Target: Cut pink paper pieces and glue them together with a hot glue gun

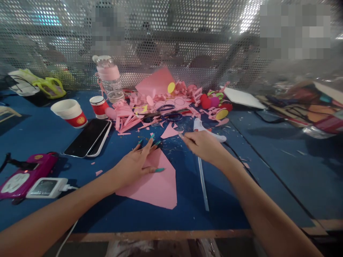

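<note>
My left hand (142, 159) lies flat with spread fingers and long teal nails on a pink paper sheet (158, 185) with cut corners, near the table's front. My right hand (199, 144) has its fingers drawn together, the fingertips at the right tip of a small pink paper scrap (169, 132). Whether they pinch it firmly is hard to see. Partly behind that hand is a white glue gun (198, 124); a long clear glue stick (203, 185) reaches from below the hand toward the table edge. Blue-handled scissors (171, 113) rest on the paper pile beyond.
Pink offcuts (125, 119) and a larger pink sheet (158, 84) are heaped at the back. To the left are paper cups (70, 112), a bottle (109, 76), phones (87, 137) and a magenta device (29, 171). A black cord (241, 160) trails right. A perforated metal screen stands behind.
</note>
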A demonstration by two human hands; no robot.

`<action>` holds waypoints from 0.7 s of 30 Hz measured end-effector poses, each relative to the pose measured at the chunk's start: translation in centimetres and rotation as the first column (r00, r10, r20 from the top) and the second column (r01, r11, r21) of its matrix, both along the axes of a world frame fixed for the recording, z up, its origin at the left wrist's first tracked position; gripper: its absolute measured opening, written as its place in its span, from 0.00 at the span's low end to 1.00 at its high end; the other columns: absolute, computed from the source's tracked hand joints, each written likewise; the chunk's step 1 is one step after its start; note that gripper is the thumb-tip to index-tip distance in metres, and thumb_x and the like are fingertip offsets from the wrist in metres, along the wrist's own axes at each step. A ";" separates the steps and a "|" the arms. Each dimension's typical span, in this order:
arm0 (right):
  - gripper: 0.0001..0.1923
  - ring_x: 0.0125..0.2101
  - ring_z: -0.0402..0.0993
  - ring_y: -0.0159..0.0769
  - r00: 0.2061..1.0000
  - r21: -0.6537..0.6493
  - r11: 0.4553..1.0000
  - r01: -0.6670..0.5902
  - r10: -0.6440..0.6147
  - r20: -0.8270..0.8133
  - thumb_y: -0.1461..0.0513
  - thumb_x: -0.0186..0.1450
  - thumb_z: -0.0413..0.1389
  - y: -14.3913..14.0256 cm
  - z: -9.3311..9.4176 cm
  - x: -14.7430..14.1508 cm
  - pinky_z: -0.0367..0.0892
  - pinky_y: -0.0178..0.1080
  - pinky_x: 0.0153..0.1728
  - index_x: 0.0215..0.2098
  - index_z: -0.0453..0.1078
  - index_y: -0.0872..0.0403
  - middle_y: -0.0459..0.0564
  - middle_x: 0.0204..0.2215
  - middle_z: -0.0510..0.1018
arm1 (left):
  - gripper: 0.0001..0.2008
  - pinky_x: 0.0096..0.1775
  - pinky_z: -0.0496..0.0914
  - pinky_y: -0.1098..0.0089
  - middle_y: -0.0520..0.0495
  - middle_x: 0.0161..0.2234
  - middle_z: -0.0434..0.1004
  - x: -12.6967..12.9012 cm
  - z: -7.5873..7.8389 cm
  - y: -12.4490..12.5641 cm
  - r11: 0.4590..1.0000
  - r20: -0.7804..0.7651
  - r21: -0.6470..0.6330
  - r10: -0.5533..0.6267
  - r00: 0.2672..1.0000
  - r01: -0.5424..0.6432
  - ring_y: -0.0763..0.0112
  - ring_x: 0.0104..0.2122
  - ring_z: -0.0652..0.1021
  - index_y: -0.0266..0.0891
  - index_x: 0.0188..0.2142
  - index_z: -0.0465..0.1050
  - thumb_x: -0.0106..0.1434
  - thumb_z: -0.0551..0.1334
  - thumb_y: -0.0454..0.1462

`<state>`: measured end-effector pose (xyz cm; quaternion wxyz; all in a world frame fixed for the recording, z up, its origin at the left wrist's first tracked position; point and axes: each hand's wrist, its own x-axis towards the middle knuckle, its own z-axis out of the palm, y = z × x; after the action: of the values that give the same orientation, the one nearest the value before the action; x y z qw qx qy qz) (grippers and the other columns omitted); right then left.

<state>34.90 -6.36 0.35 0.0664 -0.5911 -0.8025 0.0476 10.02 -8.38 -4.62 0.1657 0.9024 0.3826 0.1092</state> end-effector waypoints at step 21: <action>0.22 0.19 0.60 0.30 0.996 -0.061 0.994 -0.092 0.091 -0.021 0.51 0.66 0.46 1.3 -2.4 0.4 0.47 0.34 0.23 0.19 0.62 0.54 0.45 0.16 0.67 | 0.50 0.60 0.52 0.56 0.47 0.62 0.57 0.0 0.3 0.2 0.986 0.017 -0.144 0.092 0.996 -0.088 0.58 0.63 0.55 0.44 0.64 0.18 0.61 0.56 0.55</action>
<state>35.31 -5.01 -2.06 0.0533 -0.5548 -0.8263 0.0806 10.01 -8.22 -4.29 0.2292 0.8686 0.4278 0.0997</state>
